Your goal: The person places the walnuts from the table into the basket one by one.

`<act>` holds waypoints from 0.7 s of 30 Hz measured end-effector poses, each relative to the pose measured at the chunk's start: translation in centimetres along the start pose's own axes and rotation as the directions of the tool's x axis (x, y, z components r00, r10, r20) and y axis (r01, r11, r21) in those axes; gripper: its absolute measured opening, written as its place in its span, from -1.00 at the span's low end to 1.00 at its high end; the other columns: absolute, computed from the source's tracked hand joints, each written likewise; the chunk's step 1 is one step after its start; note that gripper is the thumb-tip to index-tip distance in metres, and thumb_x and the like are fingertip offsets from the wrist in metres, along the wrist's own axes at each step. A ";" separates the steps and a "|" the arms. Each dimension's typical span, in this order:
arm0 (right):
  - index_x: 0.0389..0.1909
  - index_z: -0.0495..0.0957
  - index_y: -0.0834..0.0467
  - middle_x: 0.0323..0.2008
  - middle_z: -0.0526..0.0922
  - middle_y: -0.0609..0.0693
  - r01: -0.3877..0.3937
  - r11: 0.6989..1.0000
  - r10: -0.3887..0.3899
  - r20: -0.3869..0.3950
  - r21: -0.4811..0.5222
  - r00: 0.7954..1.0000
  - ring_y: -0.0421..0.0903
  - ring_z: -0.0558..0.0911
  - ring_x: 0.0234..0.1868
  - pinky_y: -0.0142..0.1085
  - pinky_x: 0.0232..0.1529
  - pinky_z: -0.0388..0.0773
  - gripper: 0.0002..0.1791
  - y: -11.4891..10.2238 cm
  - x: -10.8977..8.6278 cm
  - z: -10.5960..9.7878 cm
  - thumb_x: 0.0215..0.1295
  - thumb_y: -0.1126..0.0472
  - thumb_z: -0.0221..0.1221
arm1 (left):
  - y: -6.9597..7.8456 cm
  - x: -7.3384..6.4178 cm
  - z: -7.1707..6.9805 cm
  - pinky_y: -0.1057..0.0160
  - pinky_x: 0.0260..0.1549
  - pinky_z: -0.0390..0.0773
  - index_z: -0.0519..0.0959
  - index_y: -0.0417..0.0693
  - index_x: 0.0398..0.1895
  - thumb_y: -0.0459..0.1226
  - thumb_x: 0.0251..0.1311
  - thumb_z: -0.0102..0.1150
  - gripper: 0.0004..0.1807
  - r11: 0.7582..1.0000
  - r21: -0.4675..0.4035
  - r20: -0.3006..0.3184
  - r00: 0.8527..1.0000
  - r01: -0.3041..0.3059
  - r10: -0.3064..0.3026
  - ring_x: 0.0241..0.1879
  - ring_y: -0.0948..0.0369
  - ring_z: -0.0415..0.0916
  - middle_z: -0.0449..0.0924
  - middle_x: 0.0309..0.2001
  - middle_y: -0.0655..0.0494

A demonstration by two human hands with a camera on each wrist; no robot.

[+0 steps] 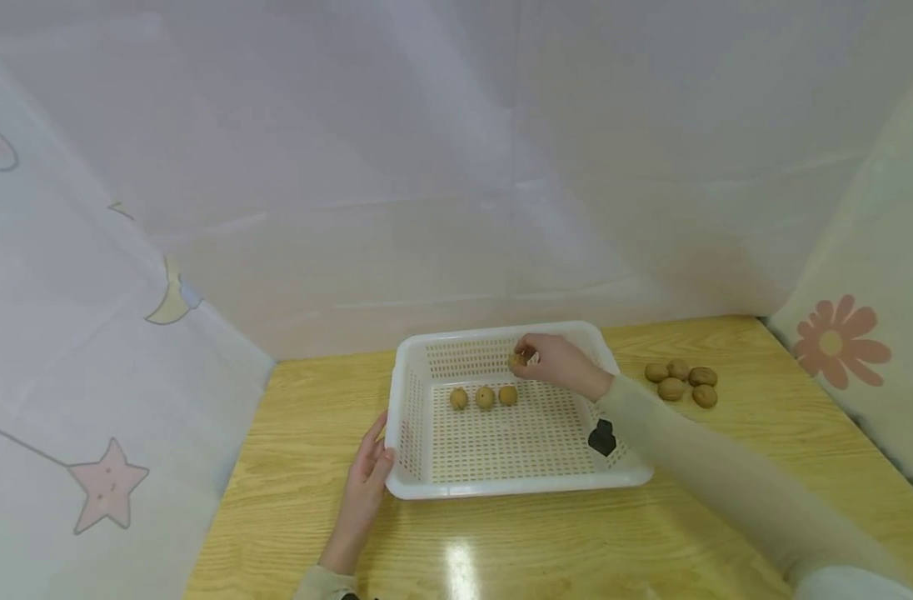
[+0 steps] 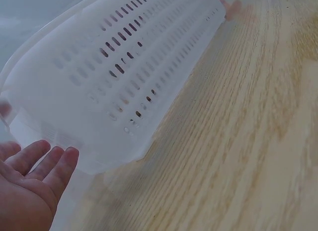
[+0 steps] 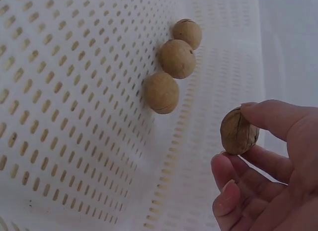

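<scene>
A white plastic basket (image 1: pixel 531 482) with slotted walls and floor stands on the table. Inside it, three walnuts (image 3: pixel 177 59) lie in a row near the back wall. My right hand (image 1: pixel 557 361) reaches over the basket and pinches another walnut (image 3: pixel 238 131) between thumb and fingers, above the floor beside the row. At the basket's left side, my left hand (image 1: pixel 369 467) holds the edge, thumb on the rim and fingers (image 2: pixel 62 166) along the outer wall. How firmly those fingers press cannot be told.
Several more walnuts (image 1: pixel 671 389) lie grouped on the wooden table (image 1: pixel 306 433), right of the basket. Behind the table hangs a pale sheet (image 1: pixel 456 250), with printed sheets at both sides. The right forearm crosses the basket's right rim.
</scene>
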State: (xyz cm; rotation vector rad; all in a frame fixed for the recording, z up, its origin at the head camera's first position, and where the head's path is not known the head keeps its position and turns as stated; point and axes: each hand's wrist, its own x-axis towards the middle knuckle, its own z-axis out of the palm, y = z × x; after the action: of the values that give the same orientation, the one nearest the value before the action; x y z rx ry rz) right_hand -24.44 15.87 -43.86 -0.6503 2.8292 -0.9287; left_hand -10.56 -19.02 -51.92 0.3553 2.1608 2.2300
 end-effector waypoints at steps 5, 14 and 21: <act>0.00 0.64 0.28 -0.16 0.73 0.09 -0.028 0.997 0.032 0.064 -0.068 0.997 -0.03 0.67 -0.19 -0.10 -0.15 0.67 -0.70 0.7 0.1 1.0 0.42 0.15 0.30 | 0.0 0.0 0.0 0.08 0.15 0.64 -0.02 -0.14 0.68 -0.28 0.66 -0.16 -0.36 1.000 -0.001 0.015 1.000 -0.015 0.015 0.36 0.05 0.47 0.19 0.52 -0.41; 0.01 0.63 0.28 -0.15 0.72 0.11 -0.066 0.994 0.079 0.160 -0.085 0.984 -0.03 0.64 -0.24 -0.11 -0.22 0.63 -0.73 1.0 0.2 1.8 0.39 0.21 0.30 | 0.2 0.0 0.0 0.02 0.14 0.65 -0.01 -0.13 0.68 -0.28 0.65 -0.15 -0.36 1.000 0.000 0.000 1.000 0.003 -0.003 0.34 0.05 0.49 0.22 0.51 -0.40; 0.04 0.61 0.27 -0.08 0.73 0.14 -0.114 0.988 0.132 0.195 -0.101 0.972 0.04 0.68 -0.13 -0.08 -0.15 0.68 -0.68 1.3 0.6 2.1 0.33 0.24 0.32 | 0.0 0.1 0.0 0.02 0.17 0.63 -0.02 -0.09 0.69 -0.27 0.65 -0.15 -0.35 1.000 0.004 0.003 1.000 0.016 -0.016 0.40 -0.18 0.38 0.21 0.54 -0.33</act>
State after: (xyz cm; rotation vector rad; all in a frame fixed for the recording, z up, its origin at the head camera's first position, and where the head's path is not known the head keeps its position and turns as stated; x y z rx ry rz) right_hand -25.03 15.40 -46.33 -0.5367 2.7069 -0.6784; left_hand -10.65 -19.03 -51.94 0.3407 2.1591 2.2159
